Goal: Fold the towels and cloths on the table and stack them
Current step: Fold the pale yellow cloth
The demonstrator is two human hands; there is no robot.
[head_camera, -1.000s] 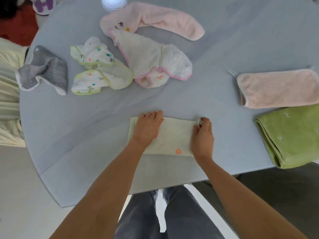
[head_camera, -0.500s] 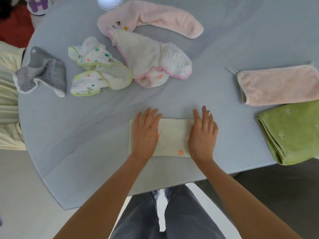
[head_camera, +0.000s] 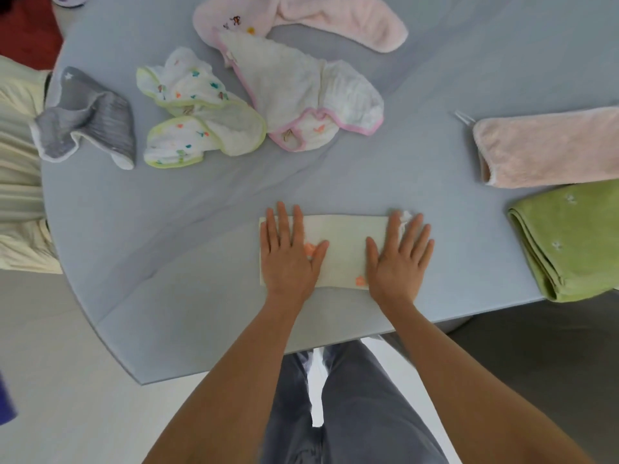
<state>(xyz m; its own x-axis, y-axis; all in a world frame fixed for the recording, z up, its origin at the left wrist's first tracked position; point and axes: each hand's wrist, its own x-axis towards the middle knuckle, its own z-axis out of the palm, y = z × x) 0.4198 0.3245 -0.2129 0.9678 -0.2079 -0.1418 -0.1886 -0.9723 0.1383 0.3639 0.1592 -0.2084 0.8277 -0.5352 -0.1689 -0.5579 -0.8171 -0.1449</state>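
A pale cream cloth (head_camera: 345, 249) with small orange prints lies folded into a strip near the front edge of the grey table (head_camera: 201, 229). My left hand (head_camera: 289, 256) presses flat on its left end, fingers straight. My right hand (head_camera: 398, 259) presses flat on its right end, fingers spread. Unfolded cloths lie farther back: a grey one (head_camera: 90, 122), a white one with green trim (head_camera: 197, 128), a white one with pink trim (head_camera: 308, 92) and a fluffy pink towel (head_camera: 335, 18). At the right sit a folded peach towel (head_camera: 549, 152) and a folded green towel (head_camera: 576, 239).
The table's curved front edge runs just below my hands. A cream fabric seat or cushion (head_camera: 16, 169) stands at the left beside the table. My legs in grey trousers (head_camera: 345, 406) are under the table edge.
My right hand has let go of the cloth's right end and flattened onto it. My left hand slid toward the left end. Both palms now press the folded strip.
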